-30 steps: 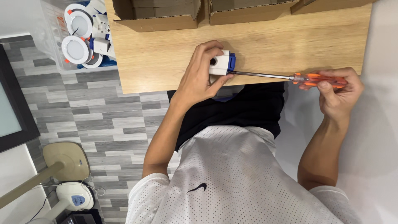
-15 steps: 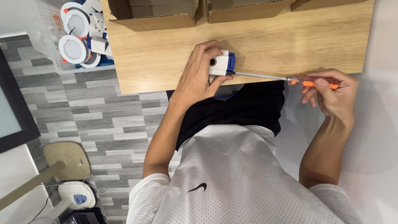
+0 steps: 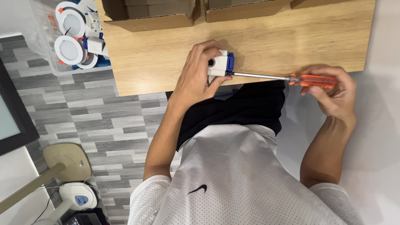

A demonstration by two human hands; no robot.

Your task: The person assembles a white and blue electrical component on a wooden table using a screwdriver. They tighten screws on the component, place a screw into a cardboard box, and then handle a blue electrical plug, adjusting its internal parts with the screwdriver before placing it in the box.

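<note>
Open brown cardboard boxes (image 3: 150, 14) along the wooden table's (image 3: 166, 62) far edge.

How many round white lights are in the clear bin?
3 visible: one round light at the top of the clear bin, one below it, one partly tucked behind that. More may be hidden underneath.

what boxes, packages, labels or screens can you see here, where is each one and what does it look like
Open cardboard box: far edge of the wooden table, left; brown, rectangular, flaps up.
Second cardboard box: far edge, middle; brown, cut off by the frame.
Third cardboard box: far edge, right; only a brown strip shows.
Clear plastic bin: on the floor left of the table; holds round white light fittings.
Dark-framed panel: left edge; pale glass, possibly a screen.
</note>
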